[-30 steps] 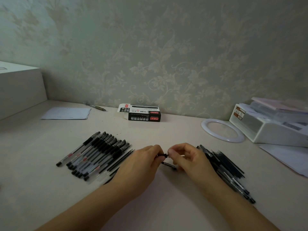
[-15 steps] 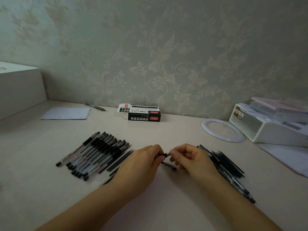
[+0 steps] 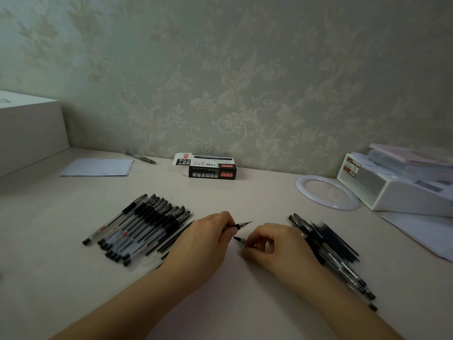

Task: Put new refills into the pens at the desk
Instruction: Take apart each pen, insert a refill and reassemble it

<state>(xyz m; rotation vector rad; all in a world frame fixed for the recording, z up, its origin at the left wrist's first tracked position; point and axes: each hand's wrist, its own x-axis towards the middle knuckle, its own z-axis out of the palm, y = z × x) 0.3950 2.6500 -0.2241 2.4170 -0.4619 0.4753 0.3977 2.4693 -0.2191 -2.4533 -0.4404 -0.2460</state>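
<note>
Pen (image 3: 239, 225) pinched in left hand (image 3: 206, 241); right hand (image 3: 274, 244) pinches a small black piece (image 3: 239, 239), perhaps its cap.

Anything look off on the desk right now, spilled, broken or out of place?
Nothing looks spilled or broken. The left hand holds a pen with its tip bared; the right hand pinches a small black piece. The only stray is a lone pen by the wall, apart from both piles. The pen box sits open.
</note>
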